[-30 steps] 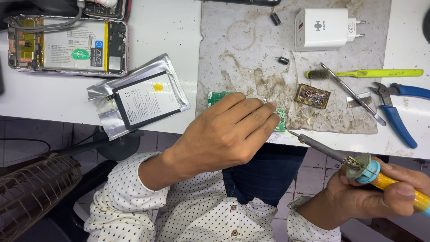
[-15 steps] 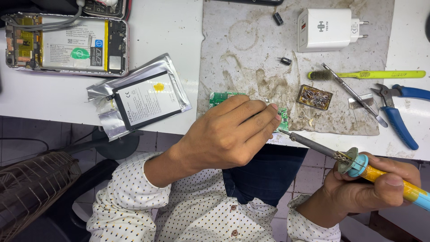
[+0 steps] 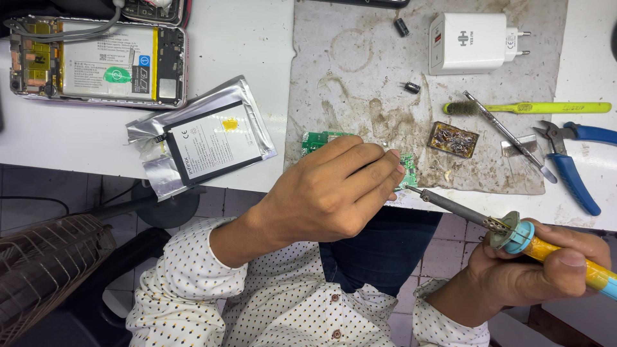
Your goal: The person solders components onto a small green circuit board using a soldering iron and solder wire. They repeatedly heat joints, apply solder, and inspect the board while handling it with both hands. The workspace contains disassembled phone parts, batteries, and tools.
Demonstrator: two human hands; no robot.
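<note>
My left hand (image 3: 334,189) lies over a small green circuit board (image 3: 318,139) at the front edge of a stained grey work mat (image 3: 360,71), fingers pinched on the board's right end. My right hand (image 3: 546,270) grips a soldering iron (image 3: 514,232) with a yellow and blue handle. The iron's metal tip (image 3: 414,189) touches the board right beside my left fingertips.
An opened phone with its battery showing (image 3: 96,61) lies at the back left. A loose battery on a silver foil bag (image 3: 205,141) sits near the table edge. On the right lie a white charger (image 3: 472,42), a brush (image 3: 533,108), a metal pry tool (image 3: 508,135), blue pliers (image 3: 572,167) and a tip-cleaner pad (image 3: 454,139).
My right hand has brought the soldering iron leftwards and up, so its tip now reaches the board by my left fingers. My left hand has stayed on the board.
</note>
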